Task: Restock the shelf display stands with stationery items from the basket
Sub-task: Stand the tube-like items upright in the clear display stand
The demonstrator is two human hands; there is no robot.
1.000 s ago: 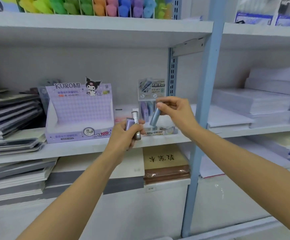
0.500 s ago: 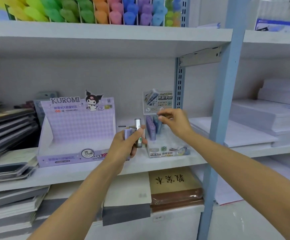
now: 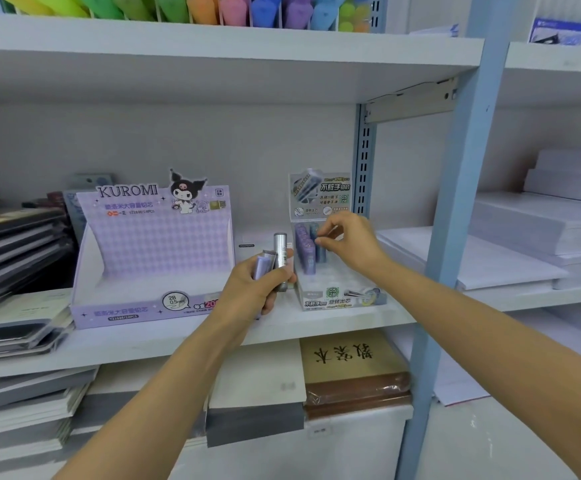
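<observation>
Left of centre on the shelf (image 3: 178,336): Kuromi stand (image 3: 150,258), no tubes showing in its tray. Not the target right now, by my read.

Centre: left hand (image 3: 251,291) in front of the stands, fingers wrapped round a purple tube (image 3: 261,268) and a silver tube (image 3: 281,261). Both are roughly upright, tops poking above the fist. That's the reserve stock; basket isn't in frame.

Right of centre: small stand (image 3: 337,297), near the Kuromi stand. Purple row (image 3: 303,249) stands upright along its left side. Blue tube (image 3: 320,252) sits just beside that row, toward the back. Right hand (image 3: 349,242) is over it, fingers (image 3: 327,233) curled, thumb and forefinger pinching the tube's top. Can't tell if its base is down on the tray floor.

Step in hand, I'd say: seat the blue tube in the second column. To do it well:
- hold it vertical and press straight down; a lean to the left likely topples the purple row
- go light, the cardboard stand looks like it could slide back
- release only once the tube stands by itself
- fill back to front, so no reaching over standing tubes
- then feed from the left hand one at a time, matching colour to column

Far right: post (image 3: 455,237), forearm passes just beside it.
</observation>
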